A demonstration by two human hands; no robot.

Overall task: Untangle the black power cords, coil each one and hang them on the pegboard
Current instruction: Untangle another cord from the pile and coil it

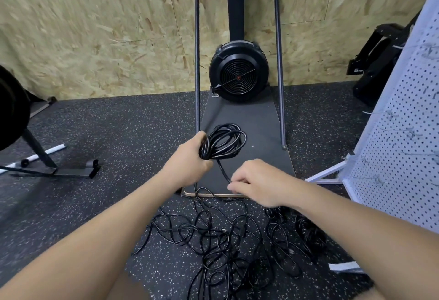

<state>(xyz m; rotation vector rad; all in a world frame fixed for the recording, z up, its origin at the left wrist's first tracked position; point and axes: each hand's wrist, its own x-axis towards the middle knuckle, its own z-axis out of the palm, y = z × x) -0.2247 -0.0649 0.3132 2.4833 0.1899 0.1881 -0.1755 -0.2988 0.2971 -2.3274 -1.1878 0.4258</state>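
Note:
My left hand (187, 160) grips a coil of black power cord (224, 141), its several loops standing out above the dark platform. From the coil a loose strand (222, 171) runs down to my right hand (255, 182), which pinches it between curled fingers. Below my hands a tangle of black cords (221, 240) sprawls over the speckled floor. A smaller black bundle (308, 230) lies to its right. The white pegboard (399, 147) stands at the right with several metal hooks on it.
A black fan machine (238, 71) with a tubular frame stands on a dark platform (261, 119) against the chipboard wall. Black exercise equipment with a floor stand (54, 169) is at the left. A black bag (380, 62) sits behind the pegboard, whose white foot (325, 175) reaches out.

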